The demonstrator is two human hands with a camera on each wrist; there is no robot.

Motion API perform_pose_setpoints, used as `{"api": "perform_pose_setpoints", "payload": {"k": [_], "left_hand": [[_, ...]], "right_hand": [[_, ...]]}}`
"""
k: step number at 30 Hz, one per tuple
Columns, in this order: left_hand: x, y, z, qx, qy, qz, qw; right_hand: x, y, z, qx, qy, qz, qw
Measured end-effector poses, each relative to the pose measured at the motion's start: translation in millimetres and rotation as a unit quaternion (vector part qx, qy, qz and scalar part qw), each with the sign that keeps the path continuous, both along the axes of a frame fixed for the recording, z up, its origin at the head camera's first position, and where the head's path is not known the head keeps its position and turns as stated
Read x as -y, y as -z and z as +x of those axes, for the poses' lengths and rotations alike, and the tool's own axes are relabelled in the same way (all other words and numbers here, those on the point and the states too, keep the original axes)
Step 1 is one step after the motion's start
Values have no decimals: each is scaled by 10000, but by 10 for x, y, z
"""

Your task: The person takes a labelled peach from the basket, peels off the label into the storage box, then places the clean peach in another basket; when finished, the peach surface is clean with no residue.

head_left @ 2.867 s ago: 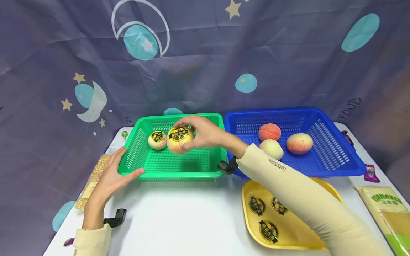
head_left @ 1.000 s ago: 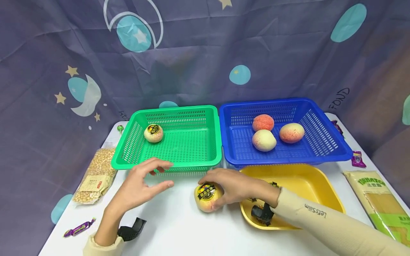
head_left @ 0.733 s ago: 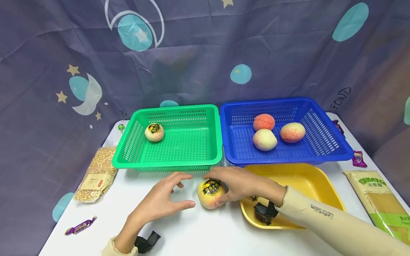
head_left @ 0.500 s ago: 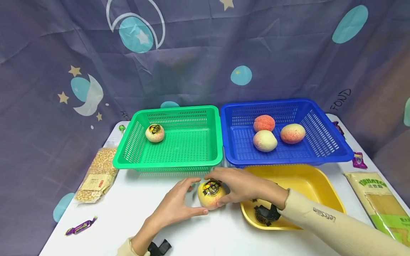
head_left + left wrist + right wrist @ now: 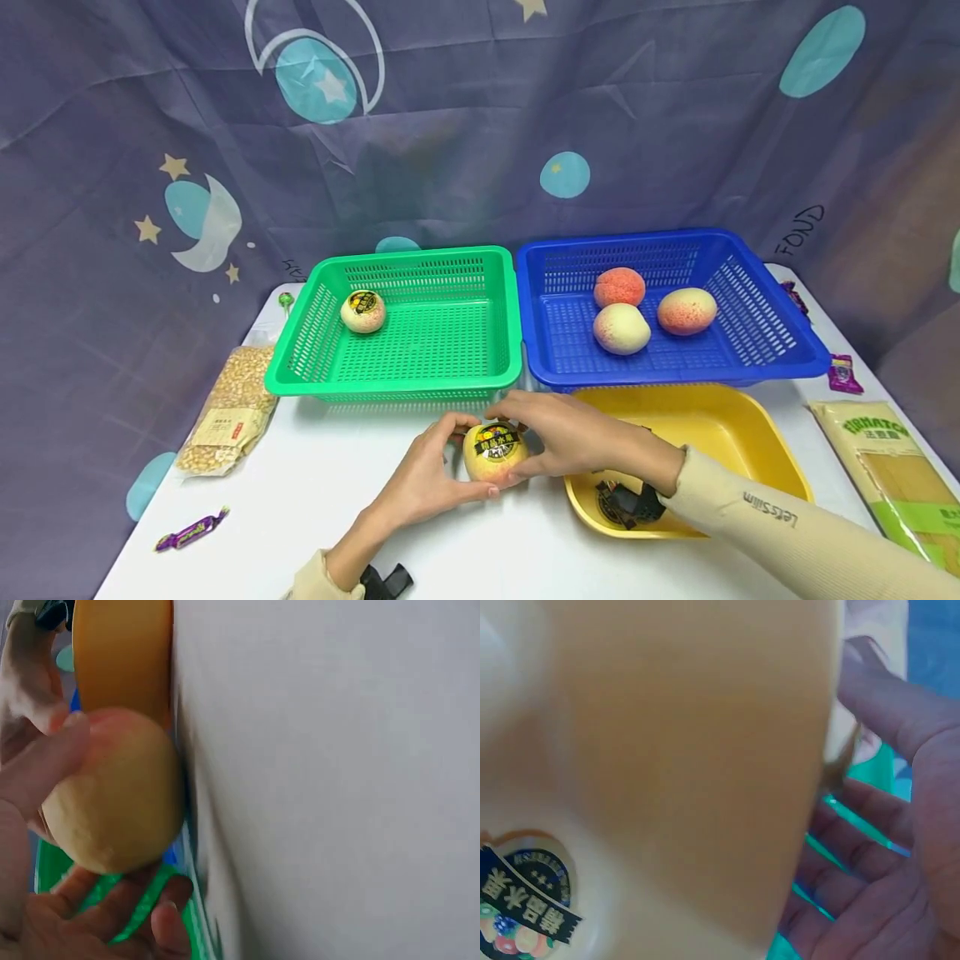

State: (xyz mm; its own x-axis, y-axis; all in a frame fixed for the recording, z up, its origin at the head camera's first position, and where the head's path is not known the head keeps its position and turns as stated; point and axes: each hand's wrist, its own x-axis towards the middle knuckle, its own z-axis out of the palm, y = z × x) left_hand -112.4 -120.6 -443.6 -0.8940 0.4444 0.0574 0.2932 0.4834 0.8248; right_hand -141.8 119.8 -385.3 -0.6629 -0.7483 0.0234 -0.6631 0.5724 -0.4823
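On the white table (image 5: 480, 558) in front of the green basket (image 5: 420, 386), both hands hold one pale yellow, pink-blushed peach (image 5: 481, 470) with a black and gold sticker (image 5: 498, 442) facing up. My right hand (image 5: 566, 435) grips its right side, thumb low at the front. From the left, my left hand (image 5: 429, 482) curls round it, thumb at the front and fingers behind. The left wrist view shows that thumb pressed to the peach (image 5: 120, 802). A second stickered peach (image 5: 364, 321) sits inside the green basket.
A blue basket (image 5: 675, 377) with three peaches, one being a red peach (image 5: 619, 287), stands to the right. Under my right forearm is a yellow tray (image 5: 757, 433) with a sticker (image 5: 536, 900) in it. A bag of corn kernels (image 5: 225, 417) and a purple candy (image 5: 191, 532) lie left.
My right hand has brought the peach from above the green basket down to the table. My left hand has left that basket's rim, moved right and taken hold of the peach too.
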Motion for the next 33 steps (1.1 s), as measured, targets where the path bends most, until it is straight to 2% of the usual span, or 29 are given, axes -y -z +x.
{"api": "perform_pose_setpoints", "payload": {"k": [3, 6, 9, 13, 16, 21, 27, 33], "left_hand": [[54, 21, -57, 255, 238, 175, 9992], [117, 24, -129, 541, 494, 158, 9972], [168, 23, -212, 731, 918, 204, 9929], [198, 13, -323, 856, 1565, 223, 9837], [203, -7, -387, 937, 1872, 95, 9778], [194, -38, -437, 1030, 2008, -172, 9740], [171, -65, -448, 1010, 2011, -327, 9738], [170, -86, -461, 977, 2080, -374, 9725]], "right_hand": [[-13, -27, -13, 59, -62, -205, 9998], [-13, -70, -12, 31, -174, -528, 9984], [29, -108, -6, -64, -346, -763, 9965], [107, -141, -4, -76, -455, -686, 9966], [152, -129, 4, -43, -529, -449, 9976], [200, -69, 18, 96, -621, -347, 9974], [212, -51, -4, 475, -412, -810, 9947], [189, -26, -27, 541, -515, -1278, 9890]]}}
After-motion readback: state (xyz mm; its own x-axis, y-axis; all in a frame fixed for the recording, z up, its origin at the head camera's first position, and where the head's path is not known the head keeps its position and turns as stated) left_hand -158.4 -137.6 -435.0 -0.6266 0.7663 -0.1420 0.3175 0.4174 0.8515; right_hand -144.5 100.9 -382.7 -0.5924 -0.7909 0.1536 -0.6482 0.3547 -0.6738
